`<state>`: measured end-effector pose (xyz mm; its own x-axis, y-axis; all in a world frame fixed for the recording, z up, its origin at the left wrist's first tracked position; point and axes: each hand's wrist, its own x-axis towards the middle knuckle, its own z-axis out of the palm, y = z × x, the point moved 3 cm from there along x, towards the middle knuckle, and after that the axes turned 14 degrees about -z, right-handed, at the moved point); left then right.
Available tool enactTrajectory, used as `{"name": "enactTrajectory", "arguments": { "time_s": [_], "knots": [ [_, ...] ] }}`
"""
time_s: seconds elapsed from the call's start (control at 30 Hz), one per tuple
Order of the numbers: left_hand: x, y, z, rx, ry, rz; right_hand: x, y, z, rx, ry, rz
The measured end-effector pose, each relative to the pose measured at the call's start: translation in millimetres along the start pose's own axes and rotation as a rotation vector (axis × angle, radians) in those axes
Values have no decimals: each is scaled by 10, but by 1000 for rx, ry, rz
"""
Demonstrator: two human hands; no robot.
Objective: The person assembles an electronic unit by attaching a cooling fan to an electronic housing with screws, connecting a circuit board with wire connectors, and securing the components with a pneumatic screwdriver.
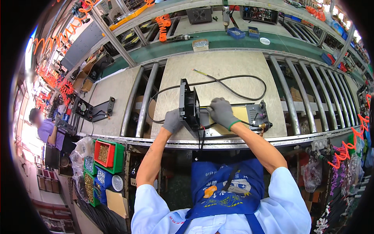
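So the black metal fan chassis sits in the lower middle of the frame, on a pale work board, near its front edge. Its long axis runs pretty much left to right: the tall end panel stands upright at the left with the fan facing right, the base lies flat, and the short connector end is over on the right. Left hand, in a grey glove, comes up from the lower edge and is against the outer left face of that tall panel, low down; the fingertips are hidden, so can't tell if it's gripping or just bracing. Right hand, same kind of glove with a green cuff, reaches up and leftward over the base, back of the hand up, fingers curled in near the wiring just right of the fan. Can't tell if they're actually pinching a wire. A black power cable loops across the board behind it all, with its yellow-green tip at upper middle. Further out, metal rollers flank the board, another chassis lies at left, and parts bins sit lower left.
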<state>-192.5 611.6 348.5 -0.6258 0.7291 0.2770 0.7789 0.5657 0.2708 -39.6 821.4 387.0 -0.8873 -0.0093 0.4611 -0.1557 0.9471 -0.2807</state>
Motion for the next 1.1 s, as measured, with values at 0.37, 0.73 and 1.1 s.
{"name": "enactTrajectory", "arguments": {
  "time_s": [0.37, 0.73, 1.1],
  "knots": [
    [125, 343, -114, 167, -170, 46, -562, 330, -191, 442, 260, 198],
    [70, -63, 192, -78, -80, -24, -542, 375, -647, 116, 130, -15],
    [-55, -183, -39, -128, -14, -2, -890, 445, -854, -39, 165, 37]
  ]
}}
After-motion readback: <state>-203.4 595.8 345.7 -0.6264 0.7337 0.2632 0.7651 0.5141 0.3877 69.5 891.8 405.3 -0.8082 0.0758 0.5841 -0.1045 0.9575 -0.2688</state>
